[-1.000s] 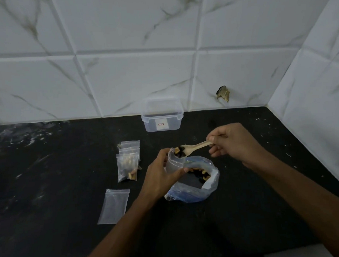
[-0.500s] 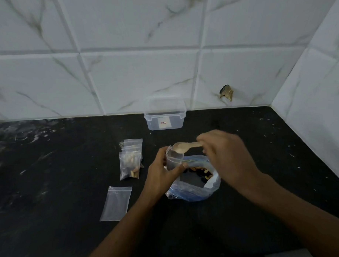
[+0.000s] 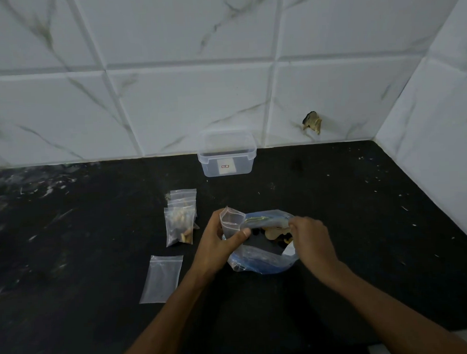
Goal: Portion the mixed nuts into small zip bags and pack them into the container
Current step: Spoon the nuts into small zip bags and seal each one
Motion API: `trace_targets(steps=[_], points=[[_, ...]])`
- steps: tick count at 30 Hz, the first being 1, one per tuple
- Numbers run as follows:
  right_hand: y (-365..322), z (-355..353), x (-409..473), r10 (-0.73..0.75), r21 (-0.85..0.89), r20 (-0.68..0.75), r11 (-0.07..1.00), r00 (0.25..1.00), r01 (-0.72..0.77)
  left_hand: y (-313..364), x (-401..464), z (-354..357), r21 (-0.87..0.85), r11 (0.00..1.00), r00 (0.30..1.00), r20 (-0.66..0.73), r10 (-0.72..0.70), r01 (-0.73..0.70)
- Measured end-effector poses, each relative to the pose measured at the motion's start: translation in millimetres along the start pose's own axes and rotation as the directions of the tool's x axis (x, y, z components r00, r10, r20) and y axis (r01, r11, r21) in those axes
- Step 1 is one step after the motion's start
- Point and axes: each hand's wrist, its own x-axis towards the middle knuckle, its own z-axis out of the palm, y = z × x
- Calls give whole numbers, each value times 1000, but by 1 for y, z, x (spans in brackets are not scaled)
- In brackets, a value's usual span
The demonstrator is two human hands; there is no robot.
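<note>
My left hand (image 3: pixel 219 243) grips a small clear zip bag (image 3: pixel 231 220) upright, mouth open, thumb across its front. Beside it stands the big blue-tinted bag of mixed nuts (image 3: pixel 264 258), its top rolled open. My right hand (image 3: pixel 308 239) reaches down into that bag, holding a wooden spoon (image 3: pixel 272 232) whose bowl lies among the nuts. Several filled zip bags (image 3: pixel 181 221) lie stacked to the left. An empty flat zip bag (image 3: pixel 163 278) lies nearer me. The clear plastic container (image 3: pixel 226 157) stands open at the wall.
The black countertop (image 3: pixel 374 211) meets tiled walls at the back and on the right. A chipped hole in the tile (image 3: pixel 312 122) shows right of the container.
The spoon tipped its nuts over the small bag, then my right hand swung down and dipped the spoon into the big bag. My left hand kept its hold on the small bag.
</note>
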Motion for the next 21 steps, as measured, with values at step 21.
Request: trace_targets(steps=[21], points=[[-24, 26, 16, 294, 696, 353, 551, 888, -460, -11, 9, -6, -3, 1000, 1000, 13, -1, 1]])
